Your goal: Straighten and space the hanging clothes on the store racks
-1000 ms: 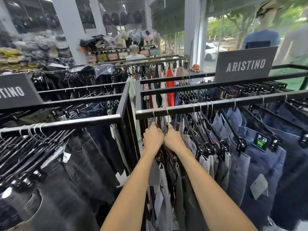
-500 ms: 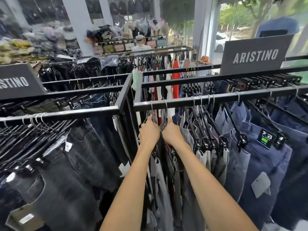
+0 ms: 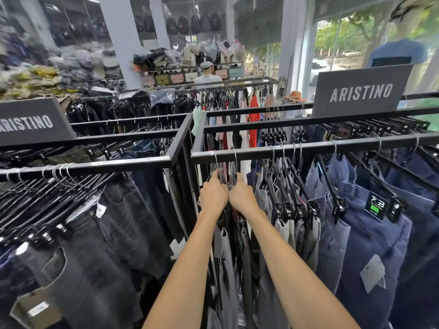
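Observation:
A black metal rail (image 3: 308, 148) runs across the right rack, hung with grey and blue trousers (image 3: 370, 233) on black clip hangers. At its left end, two hangers (image 3: 224, 172) hang close together with grey trousers (image 3: 225, 248) below. My left hand (image 3: 213, 195) grips the left hanger just under the rail. My right hand (image 3: 242, 195) grips the one beside it. The two hands touch knuckle to knuckle. My fingers are hidden behind the backs of my hands.
A second rack (image 3: 90, 167) on the left holds dark jeans (image 3: 114, 233) on crowded hangers. Black ARISTINO signs (image 3: 361, 91) stand on both racks. Further racks of clothes, shelves of goods and a person in a cap (image 3: 207, 74) lie beyond. Shop windows are at right.
The view has tilted so the rail sits lower in frame. Both hands stay together on the same two hangers under the rail, barely shifted.

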